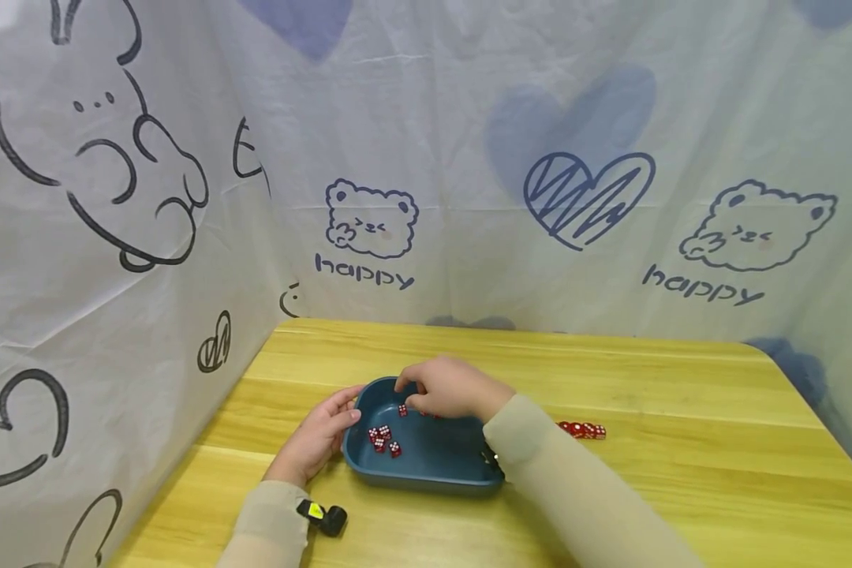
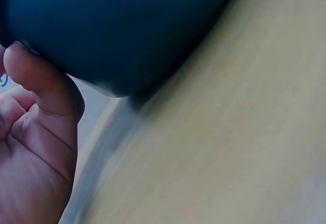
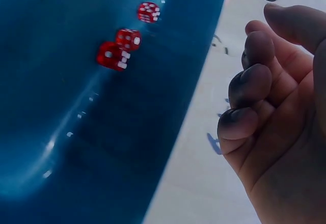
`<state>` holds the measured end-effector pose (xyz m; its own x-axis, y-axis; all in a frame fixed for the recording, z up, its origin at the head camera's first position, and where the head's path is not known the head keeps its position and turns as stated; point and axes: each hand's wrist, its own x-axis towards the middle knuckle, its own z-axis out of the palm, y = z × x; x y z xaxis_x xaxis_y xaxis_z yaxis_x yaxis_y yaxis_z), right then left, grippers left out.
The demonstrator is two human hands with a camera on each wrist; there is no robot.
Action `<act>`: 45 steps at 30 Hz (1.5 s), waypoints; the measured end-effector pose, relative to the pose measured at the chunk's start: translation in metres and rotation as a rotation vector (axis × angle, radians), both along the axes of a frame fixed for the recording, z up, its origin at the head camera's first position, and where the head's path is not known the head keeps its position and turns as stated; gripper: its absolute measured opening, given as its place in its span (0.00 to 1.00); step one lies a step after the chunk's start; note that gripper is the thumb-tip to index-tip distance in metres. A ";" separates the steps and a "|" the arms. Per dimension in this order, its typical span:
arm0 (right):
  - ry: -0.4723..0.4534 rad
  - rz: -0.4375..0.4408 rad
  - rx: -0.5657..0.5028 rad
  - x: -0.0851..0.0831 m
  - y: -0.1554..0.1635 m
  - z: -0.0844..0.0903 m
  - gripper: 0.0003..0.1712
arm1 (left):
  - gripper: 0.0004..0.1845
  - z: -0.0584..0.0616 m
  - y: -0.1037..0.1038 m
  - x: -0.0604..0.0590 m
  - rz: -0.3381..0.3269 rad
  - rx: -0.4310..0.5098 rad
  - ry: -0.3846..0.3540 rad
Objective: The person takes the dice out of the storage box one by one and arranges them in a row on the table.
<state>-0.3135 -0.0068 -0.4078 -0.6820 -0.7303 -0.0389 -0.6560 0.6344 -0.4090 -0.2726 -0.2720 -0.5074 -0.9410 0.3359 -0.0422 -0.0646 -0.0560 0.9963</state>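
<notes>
A dark blue tray [image 1: 426, 469] sits on the wooden table [image 1: 681, 379] with several red dice [image 1: 383, 439] lying in it. My left hand [image 1: 323, 432] rests against the tray's left rim. In the left wrist view its thumb [image 2: 41, 74] touches the tray's outer wall [image 2: 117, 25]. My right hand [image 1: 446, 388] hovers over the far part of the tray, fingers bent downward. In the right wrist view the right hand [image 3: 275, 107] is loosely curled with nothing visible in it, and three red dice [image 3: 122, 46] lie on the tray floor [image 3: 76, 132].
A short row of red dice [image 1: 582, 430] lies on the table just right of the tray. A white printed cloth [image 1: 184, 197] closes off the back and left side. A black wrist device [image 1: 324, 517] sits by my left sleeve.
</notes>
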 end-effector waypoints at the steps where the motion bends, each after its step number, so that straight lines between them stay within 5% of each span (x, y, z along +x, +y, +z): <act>1: 0.004 -0.001 0.002 -0.001 -0.001 -0.002 0.18 | 0.28 0.000 0.000 0.000 -0.002 0.000 -0.002; 17: -0.030 -0.025 -0.007 -0.010 -0.014 -0.037 0.18 | 0.28 0.001 0.002 0.000 -0.008 -0.004 -0.001; 45: -0.039 -0.072 0.098 -0.014 -0.016 -0.063 0.22 | 0.29 0.001 0.001 0.001 -0.009 -0.002 0.004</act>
